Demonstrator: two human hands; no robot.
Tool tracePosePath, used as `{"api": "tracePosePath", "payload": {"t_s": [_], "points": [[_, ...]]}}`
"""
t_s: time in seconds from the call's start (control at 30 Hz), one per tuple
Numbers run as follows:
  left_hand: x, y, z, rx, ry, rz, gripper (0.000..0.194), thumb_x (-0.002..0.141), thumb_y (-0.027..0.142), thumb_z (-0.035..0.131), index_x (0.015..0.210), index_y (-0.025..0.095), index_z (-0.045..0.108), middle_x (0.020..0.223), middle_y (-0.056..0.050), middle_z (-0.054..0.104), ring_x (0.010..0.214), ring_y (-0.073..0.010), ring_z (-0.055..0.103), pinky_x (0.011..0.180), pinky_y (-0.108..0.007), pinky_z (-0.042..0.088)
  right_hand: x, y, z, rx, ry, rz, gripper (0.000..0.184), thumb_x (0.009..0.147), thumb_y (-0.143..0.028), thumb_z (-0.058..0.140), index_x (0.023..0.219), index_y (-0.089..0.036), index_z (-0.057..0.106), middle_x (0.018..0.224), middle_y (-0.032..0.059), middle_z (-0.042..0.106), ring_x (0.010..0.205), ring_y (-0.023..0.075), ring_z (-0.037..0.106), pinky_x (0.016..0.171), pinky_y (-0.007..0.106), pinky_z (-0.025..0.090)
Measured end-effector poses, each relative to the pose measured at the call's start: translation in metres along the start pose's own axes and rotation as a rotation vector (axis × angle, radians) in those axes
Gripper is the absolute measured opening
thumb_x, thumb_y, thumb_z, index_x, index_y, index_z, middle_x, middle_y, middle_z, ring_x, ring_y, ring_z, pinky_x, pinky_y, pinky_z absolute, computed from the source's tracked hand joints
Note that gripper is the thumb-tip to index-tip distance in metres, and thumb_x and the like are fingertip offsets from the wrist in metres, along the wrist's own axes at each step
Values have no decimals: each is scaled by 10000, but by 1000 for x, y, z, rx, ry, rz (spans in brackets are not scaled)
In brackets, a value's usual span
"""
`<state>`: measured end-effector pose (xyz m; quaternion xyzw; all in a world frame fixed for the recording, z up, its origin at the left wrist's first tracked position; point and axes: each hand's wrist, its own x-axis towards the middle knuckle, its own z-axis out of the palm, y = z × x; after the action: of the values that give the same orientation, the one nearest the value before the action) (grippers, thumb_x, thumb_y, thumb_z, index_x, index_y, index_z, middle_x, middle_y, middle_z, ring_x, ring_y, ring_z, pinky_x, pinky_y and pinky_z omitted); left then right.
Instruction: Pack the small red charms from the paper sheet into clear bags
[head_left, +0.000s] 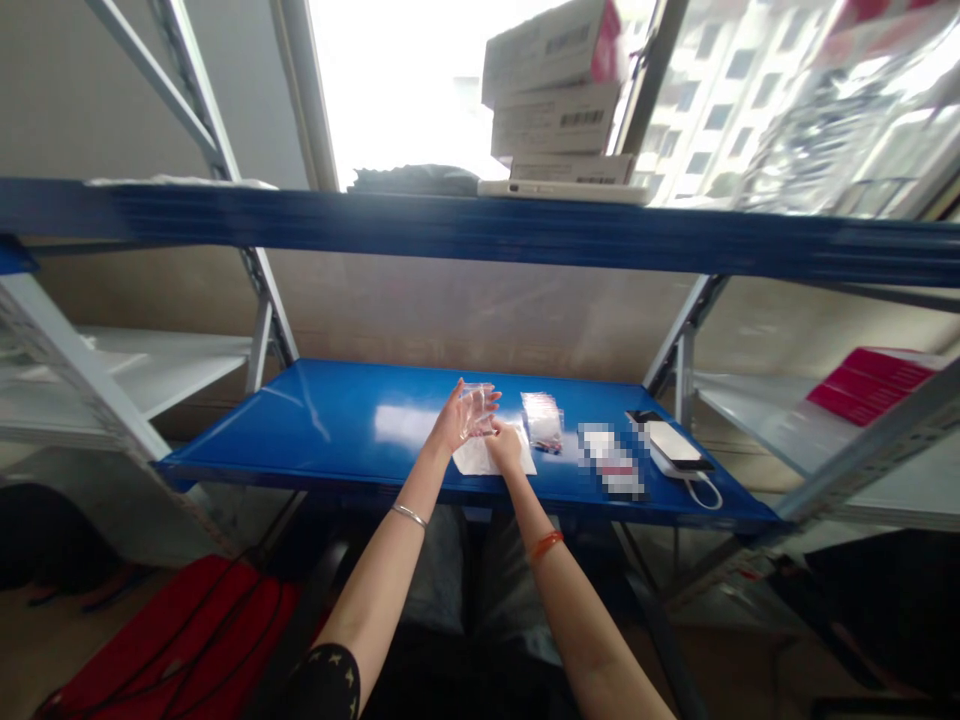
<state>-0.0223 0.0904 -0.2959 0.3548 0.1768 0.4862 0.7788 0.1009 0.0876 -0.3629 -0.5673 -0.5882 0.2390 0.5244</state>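
Observation:
A clear plastic bag (475, 408) is stretched across the palm side of my left hand (450, 420), whose fingers show through the film and reach past its right side. My right hand (505, 447) is closed, with thumb and fingers pinched at the bag's lower right edge. Both hands are just above a white sheet (474, 463), partly hidden beneath them. To the right of my right hand lies a stack of small clear packets (541, 420) with reddish markings. I cannot make out anything inside the bag.
The blue table (337, 420) holds a blurred-out item (611, 462) and a phone (667, 442) with a white cable (705, 492) at the right. A blue shelf beam (420, 222) crosses above, carrying stacked white boxes (555, 110). Metal uprights flank the table.

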Motion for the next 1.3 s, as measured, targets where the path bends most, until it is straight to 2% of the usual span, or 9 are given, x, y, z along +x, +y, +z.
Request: {"api": "tracePosePath", "payload": {"t_s": [0.23, 0.4, 0.57, 0.67, 0.83, 1.03, 1.17, 1.23, 1.3], "points": [[10, -34, -25, -31, 146, 31, 440, 911, 436, 369, 986, 109, 654, 987, -128, 692, 864, -173, 648, 794, -282, 486, 5, 0, -2, 211, 57, 113, 543, 838, -531, 279, 724, -152, 651, 621, 61, 661, 516, 165, 567, 493, 264, 427], [11, -45, -41, 31, 321, 99, 288, 894, 331, 467, 886, 123, 665, 895, -93, 709, 720, -118, 648, 701, -229, 478, 8, -1, -3, 371, 36, 164, 564, 766, -636, 389, 649, -153, 656, 646, 78, 676, 583, 167, 596, 567, 264, 446], [7, -50, -36, 154, 279, 179, 380, 768, 471, 618, 909, 121, 663, 849, -98, 706, 732, -149, 651, 728, -267, 472, 6, -2, -2, 377, 64, 181, 568, 754, -655, 407, 593, -158, 631, 569, 62, 644, 503, 147, 547, 545, 268, 426], [7, -54, -32, 245, 269, 207, 408, 728, 504, 636, 859, 118, 670, 807, -95, 701, 709, -159, 650, 713, -276, 465, 5, -2, -1, 343, 90, 176, 552, 761, -640, 415, 584, -158, 620, 566, 65, 643, 511, 152, 553, 537, 265, 427], [15, -58, -34, 213, 411, 217, 322, 739, 442, 629, 750, 122, 664, 700, -73, 683, 631, -155, 636, 690, -292, 466, 4, -1, -1, 342, 97, 153, 513, 766, -606, 435, 578, -163, 610, 594, 69, 653, 534, 157, 570, 549, 267, 436], [26, -60, -34, 184, 480, 227, 274, 780, 393, 590, 755, 128, 653, 682, -56, 672, 605, -134, 624, 706, -288, 468, 4, -6, 0, 346, 172, 154, 479, 784, -556, 417, 599, -160, 613, 582, 59, 636, 508, 150, 540, 530, 267, 424], [29, -59, -35, 178, 494, 222, 268, 799, 370, 569, 745, 119, 647, 661, -58, 665, 604, -141, 631, 701, -294, 472, -8, -15, -17, 332, 243, 45, 369, 780, -432, 434, 643, -152, 631, 643, 63, 647, 606, 169, 567, 607, 281, 444], [29, -59, -36, 175, 497, 218, 270, 803, 366, 562, 742, 116, 642, 663, -63, 665, 613, -142, 636, 702, -290, 471, -24, -17, -33, 325, 174, -21, 290, 748, -334, 446, 768, -152, 671, 750, 68, 677, 727, 195, 601, 669, 296, 460], [29, -59, -36, 175, 496, 215, 262, 799, 362, 568, 742, 115, 638, 668, -63, 666, 621, -137, 637, 700, -277, 467, -46, -17, -50, 274, 12, -98, 351, 704, -244, 435, 947, -180, 680, 946, 71, 687, 901, 224, 606, 726, 315, 471]]}}
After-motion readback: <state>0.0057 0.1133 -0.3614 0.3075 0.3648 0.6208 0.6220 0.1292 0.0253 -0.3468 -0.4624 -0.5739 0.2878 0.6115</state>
